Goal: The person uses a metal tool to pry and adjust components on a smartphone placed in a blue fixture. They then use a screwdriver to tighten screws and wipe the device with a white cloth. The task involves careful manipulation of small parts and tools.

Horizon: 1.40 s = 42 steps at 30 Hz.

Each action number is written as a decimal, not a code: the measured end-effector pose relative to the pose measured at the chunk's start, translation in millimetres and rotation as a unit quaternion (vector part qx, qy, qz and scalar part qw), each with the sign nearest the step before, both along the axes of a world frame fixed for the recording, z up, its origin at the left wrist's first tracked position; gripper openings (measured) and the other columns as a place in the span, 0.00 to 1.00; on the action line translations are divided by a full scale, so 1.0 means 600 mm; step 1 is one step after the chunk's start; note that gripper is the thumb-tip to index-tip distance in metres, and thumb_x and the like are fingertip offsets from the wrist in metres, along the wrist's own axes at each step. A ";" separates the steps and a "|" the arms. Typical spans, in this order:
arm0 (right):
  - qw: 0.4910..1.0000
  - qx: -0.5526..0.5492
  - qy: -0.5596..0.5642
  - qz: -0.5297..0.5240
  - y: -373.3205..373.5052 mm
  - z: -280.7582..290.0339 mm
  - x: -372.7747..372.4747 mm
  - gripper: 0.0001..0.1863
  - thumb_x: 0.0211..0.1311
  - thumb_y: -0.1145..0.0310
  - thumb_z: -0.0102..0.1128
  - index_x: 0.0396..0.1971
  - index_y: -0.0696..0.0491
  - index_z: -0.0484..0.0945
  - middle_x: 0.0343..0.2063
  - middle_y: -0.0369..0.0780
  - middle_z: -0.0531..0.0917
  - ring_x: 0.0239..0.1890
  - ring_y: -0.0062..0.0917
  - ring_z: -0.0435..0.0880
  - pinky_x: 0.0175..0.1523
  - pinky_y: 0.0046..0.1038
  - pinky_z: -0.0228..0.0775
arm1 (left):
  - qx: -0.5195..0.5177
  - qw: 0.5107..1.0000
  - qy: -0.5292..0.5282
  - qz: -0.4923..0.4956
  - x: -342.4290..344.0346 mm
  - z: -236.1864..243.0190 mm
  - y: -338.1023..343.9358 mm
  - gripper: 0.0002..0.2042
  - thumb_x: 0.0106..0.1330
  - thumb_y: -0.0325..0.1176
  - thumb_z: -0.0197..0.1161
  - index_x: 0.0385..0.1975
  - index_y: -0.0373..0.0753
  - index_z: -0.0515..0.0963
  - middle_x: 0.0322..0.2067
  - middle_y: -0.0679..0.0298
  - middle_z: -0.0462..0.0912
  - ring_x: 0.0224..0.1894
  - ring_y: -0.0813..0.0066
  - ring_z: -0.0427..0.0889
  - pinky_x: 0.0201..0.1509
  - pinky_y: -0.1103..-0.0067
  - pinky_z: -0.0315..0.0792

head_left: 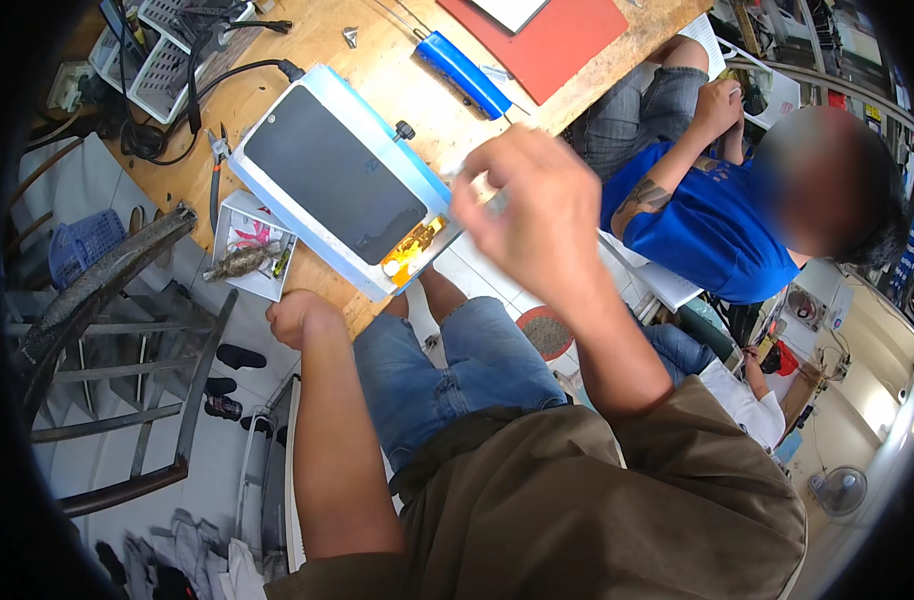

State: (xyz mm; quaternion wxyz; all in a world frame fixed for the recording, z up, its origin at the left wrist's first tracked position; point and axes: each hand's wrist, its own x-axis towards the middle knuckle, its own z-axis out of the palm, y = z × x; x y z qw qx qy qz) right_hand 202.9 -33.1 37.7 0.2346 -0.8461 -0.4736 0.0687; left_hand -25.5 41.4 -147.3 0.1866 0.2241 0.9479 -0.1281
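Note:
A light-blue and white bench device lies tilted at the table's front edge. A dark rectangular panel covers most of its top, and shiny yellow-gold film sits at its near corner. A black knob sticks out of its far side. Smeared by motion, my right hand hangs just right of the device, fingers curled in a pinch around something small and pale. My left hand is closed at the table corner, below a small white box with crumpled scraps; what its fingers grip is hidden.
Pliers lie left of the device. A blue cylinder-shaped tool and a red mat are farther back. White baskets with black cables stand at far left. A co-worker in a blue shirt sits close on the right.

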 end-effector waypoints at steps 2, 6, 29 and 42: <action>0.981 0.010 0.112 0.156 0.000 0.000 -0.027 0.10 0.50 0.72 0.72 0.25 0.56 0.77 0.28 0.44 0.80 0.33 0.40 0.84 0.36 0.40 0.77 | 0.034 0.998 -0.020 0.046 0.001 0.004 0.001 0.20 0.81 0.36 0.43 0.56 0.29 0.80 0.58 0.44 0.85 0.58 0.47 0.88 0.60 0.57 0.87; 0.993 -0.006 0.062 0.097 -0.002 -0.018 -0.031 0.09 0.50 0.73 0.72 0.24 0.55 0.77 0.27 0.44 0.79 0.33 0.41 0.83 0.36 0.40 0.77 | 0.048 0.998 -0.022 0.020 0.000 0.005 0.001 0.21 0.81 0.37 0.43 0.54 0.27 0.80 0.57 0.43 0.85 0.58 0.46 0.88 0.62 0.57 0.86; 0.998 -0.014 0.022 0.050 -0.006 -0.002 -0.022 0.11 0.47 0.75 0.74 0.27 0.54 0.77 0.27 0.42 0.78 0.32 0.39 0.82 0.34 0.40 0.75 | 0.060 0.997 -0.009 0.051 -0.010 -0.010 -0.004 0.22 0.81 0.38 0.43 0.49 0.27 0.82 0.54 0.41 0.87 0.55 0.44 0.89 0.59 0.57 0.86; 0.979 0.010 0.105 0.175 -0.012 -0.003 -0.043 0.10 0.47 0.77 0.74 0.28 0.52 0.81 0.27 0.40 0.79 0.31 0.36 0.82 0.35 0.36 0.75 | 0.056 0.996 -0.042 0.049 0.006 0.011 0.000 0.25 0.81 0.41 0.40 0.52 0.28 0.82 0.55 0.42 0.87 0.57 0.44 0.88 0.62 0.56 0.83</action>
